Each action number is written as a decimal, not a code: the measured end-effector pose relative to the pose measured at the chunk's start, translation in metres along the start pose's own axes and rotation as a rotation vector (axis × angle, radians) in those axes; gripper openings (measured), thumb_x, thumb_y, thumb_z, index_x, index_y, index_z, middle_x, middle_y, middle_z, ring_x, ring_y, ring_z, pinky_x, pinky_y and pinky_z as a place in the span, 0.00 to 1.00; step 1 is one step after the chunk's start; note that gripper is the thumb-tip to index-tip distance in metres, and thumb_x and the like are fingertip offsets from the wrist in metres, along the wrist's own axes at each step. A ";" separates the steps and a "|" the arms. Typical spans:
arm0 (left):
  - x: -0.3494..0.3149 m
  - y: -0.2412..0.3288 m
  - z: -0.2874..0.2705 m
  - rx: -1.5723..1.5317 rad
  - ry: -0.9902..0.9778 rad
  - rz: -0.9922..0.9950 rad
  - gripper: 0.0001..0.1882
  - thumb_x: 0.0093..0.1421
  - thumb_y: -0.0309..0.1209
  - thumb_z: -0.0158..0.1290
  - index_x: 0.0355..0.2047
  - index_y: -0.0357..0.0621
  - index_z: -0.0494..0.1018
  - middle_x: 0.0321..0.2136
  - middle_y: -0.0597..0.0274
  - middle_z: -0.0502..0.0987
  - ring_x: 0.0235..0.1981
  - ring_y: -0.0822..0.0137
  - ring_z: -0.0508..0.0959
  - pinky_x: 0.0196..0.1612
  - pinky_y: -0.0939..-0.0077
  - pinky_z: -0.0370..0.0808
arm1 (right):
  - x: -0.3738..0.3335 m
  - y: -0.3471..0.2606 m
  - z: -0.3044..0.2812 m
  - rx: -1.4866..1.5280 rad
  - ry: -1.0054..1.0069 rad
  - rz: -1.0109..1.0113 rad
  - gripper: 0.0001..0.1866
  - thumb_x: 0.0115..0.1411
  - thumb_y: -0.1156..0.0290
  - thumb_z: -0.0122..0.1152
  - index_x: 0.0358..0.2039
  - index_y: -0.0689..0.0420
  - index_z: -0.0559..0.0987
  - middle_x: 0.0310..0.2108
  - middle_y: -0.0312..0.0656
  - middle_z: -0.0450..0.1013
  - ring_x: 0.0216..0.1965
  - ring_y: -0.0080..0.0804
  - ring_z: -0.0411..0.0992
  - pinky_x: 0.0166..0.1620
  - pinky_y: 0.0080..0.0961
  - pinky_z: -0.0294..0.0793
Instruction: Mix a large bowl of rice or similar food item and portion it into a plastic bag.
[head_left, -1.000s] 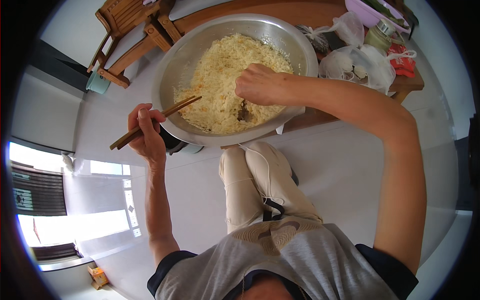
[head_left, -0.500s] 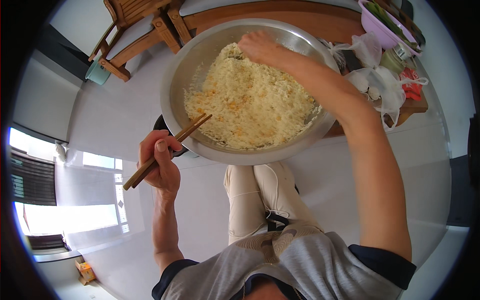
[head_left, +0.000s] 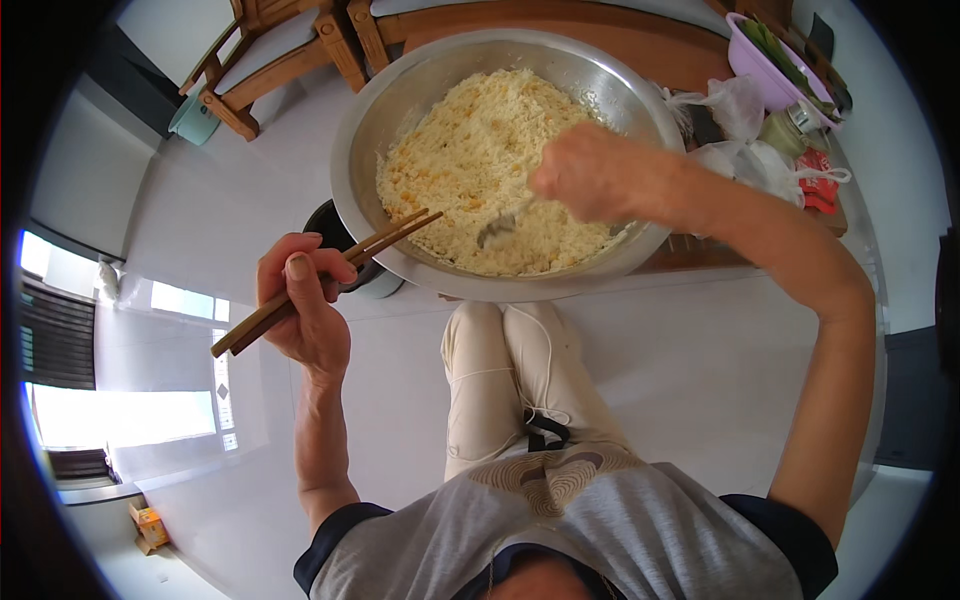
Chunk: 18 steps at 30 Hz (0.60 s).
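Observation:
A wide metal basin [head_left: 362, 150] holds a heap of pale rice [head_left: 480, 150] mixed with yellow bits. Over its right side, my right hand [head_left: 590, 172] is closed around a spoon [head_left: 497, 232], whose bowl dips into the grains near the basin's front. The hand is a little blurred. At the basin's left front rim, my left hand [head_left: 305, 285] grips a pair of wooden chopsticks [head_left: 390, 235]; their tips reach over the rim, just above the rice.
Under the basin is a wooden table [head_left: 690, 255]. On its right lie plastic bags [head_left: 745, 160], a jar [head_left: 785, 130], a red packet [head_left: 818, 185] and a lilac basin [head_left: 760, 65] of green leaves. A dark bucket [head_left: 330, 225] stands below the basin's left rim; a wooden chair [head_left: 240, 85] is behind.
My right hand has come from the far side of the basin toward the near right, bringing the spoon into view. My left hand with the chopsticks has shifted slightly left.

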<state>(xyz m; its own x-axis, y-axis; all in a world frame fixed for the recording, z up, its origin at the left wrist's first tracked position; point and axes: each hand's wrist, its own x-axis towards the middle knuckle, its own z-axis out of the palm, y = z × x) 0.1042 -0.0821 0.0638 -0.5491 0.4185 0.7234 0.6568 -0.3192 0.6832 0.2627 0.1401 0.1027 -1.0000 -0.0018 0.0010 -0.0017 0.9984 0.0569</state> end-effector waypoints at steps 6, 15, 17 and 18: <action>-0.007 0.005 0.025 -0.125 -0.090 -0.030 0.11 0.61 0.34 0.40 0.33 0.38 0.66 0.13 0.64 0.71 0.13 0.83 0.58 0.16 0.88 0.54 | 0.027 0.041 0.053 -0.068 -0.077 0.231 0.05 0.45 0.81 0.48 0.17 0.63 0.74 0.15 0.47 0.68 0.16 0.36 0.69 0.20 0.29 0.70; -0.017 0.000 0.029 -0.054 -0.191 0.028 0.11 0.61 0.34 0.40 0.31 0.39 0.67 0.18 0.61 0.72 0.15 0.80 0.61 0.18 0.88 0.58 | 0.013 0.108 0.047 -0.408 -0.028 0.185 0.04 0.42 0.82 0.51 0.17 0.63 0.75 0.19 0.49 0.71 0.24 0.39 0.73 0.25 0.31 0.71; -0.017 0.001 0.025 -0.081 -0.168 0.042 0.10 0.60 0.33 0.42 0.31 0.37 0.67 0.20 0.60 0.73 0.15 0.80 0.62 0.18 0.88 0.59 | -0.005 0.090 0.038 -0.368 -0.055 0.145 0.03 0.40 0.81 0.52 0.16 0.63 0.75 0.18 0.50 0.71 0.24 0.41 0.73 0.25 0.32 0.71; -0.016 0.002 0.023 -0.058 -0.156 0.090 0.10 0.60 0.32 0.43 0.31 0.37 0.68 0.23 0.58 0.74 0.15 0.80 0.62 0.18 0.88 0.59 | -0.016 0.080 0.032 -0.333 -0.085 0.117 0.02 0.39 0.80 0.53 0.14 0.64 0.74 0.18 0.51 0.70 0.24 0.44 0.72 0.25 0.34 0.71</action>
<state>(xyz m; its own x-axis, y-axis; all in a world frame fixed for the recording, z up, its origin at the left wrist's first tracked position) 0.1259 -0.0696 0.0511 -0.4000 0.5116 0.7604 0.6658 -0.4079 0.6247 0.2787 0.2220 0.0751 -0.9900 0.1301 -0.0551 0.0993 0.9181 0.3836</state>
